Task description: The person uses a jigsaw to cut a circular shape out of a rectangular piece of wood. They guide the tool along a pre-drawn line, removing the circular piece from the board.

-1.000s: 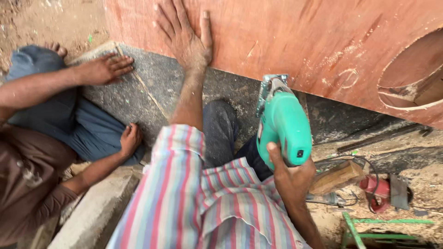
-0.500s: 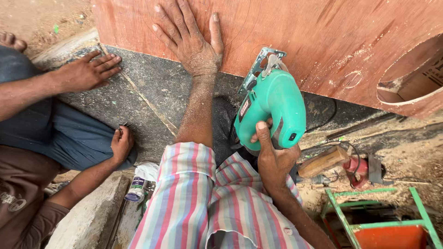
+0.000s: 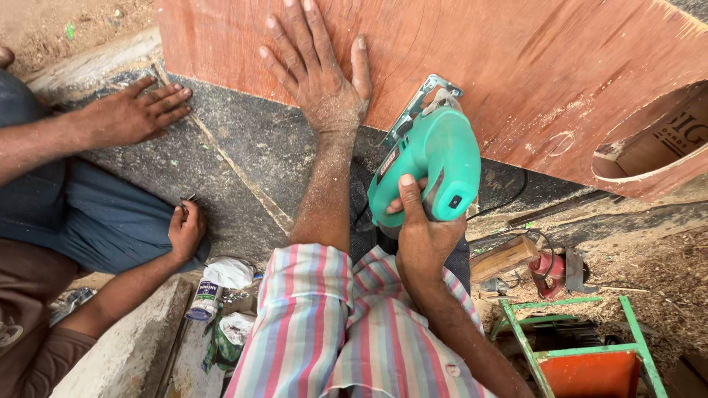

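since the earlier frame i've brought the green jigsaw (image 3: 431, 158) up to the plywood sheet (image 3: 516, 66); my right hand (image 3: 420, 236) is clenched round its handle; my left hand (image 3: 321, 70) presses flat, fingers spread, on the sheet; one curved cutout (image 3: 649, 147) is done, this edge looks uncut; a co-worker's hand (image 3: 136, 110) rests nearby.

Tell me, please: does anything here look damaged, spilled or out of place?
Sawdust lies spilled over the ground at right, and the reddish plywood sheet has a curved piece cut out of its right edge. Nothing else stands out.
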